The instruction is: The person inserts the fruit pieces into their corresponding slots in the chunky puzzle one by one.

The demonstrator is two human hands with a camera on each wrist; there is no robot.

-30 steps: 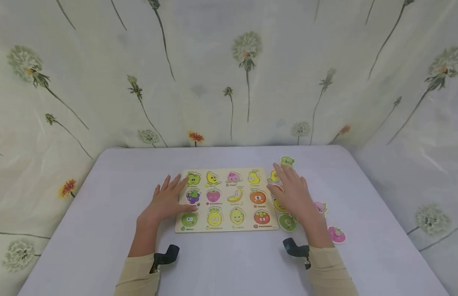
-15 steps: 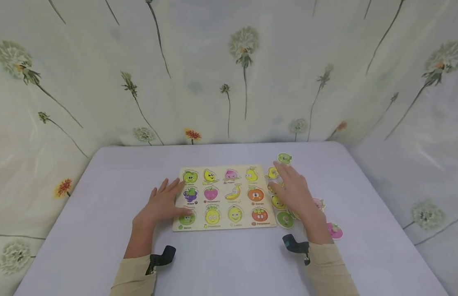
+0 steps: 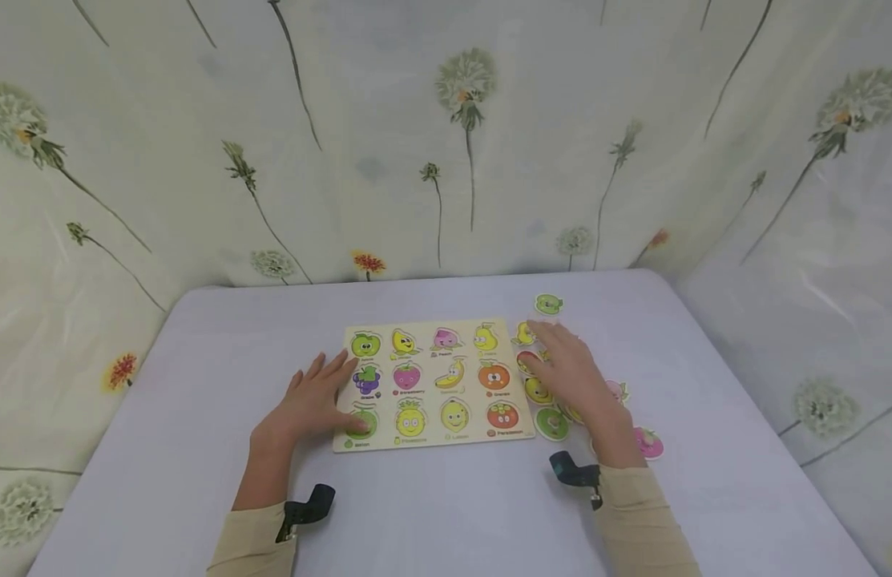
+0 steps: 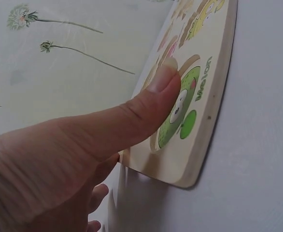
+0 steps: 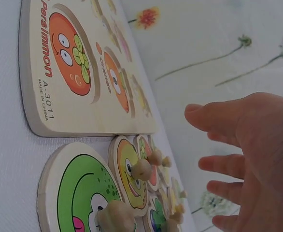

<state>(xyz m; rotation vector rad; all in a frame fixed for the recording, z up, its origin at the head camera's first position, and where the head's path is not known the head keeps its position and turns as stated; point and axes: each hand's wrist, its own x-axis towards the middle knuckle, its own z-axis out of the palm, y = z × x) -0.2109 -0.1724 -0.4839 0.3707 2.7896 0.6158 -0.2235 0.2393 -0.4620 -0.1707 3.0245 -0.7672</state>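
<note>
Towards the middle of the white table, the wooden fruit board lies flat, nearly square to the person, presumably so that its labels read right way up. Its fruits sit in shallow recesses; the melon picture is at eight o'clock from the centre, the persimmon picture at four.

From nine o'clock the left hand comes in with its fingers apart, the thumb lying over the melon and the other fingers spread about the near end; I'd guess this steadies the board.

Over at three o'clock the right hand hangs above the loose pieces, fingers apart and nothing clamped between them; from here I cannot tell whether any fingertip brushes a piece. Those pieces crowd just beside the board, perhaps to keep them within easy reach. The nearest green piece lies with its round knob upward, which should suit a pinch.

Farther out, another green piece lies at two o'clock and a pink piece between three and four. Beyond, at twelve, hangs a dandelion-print curtain.
</note>
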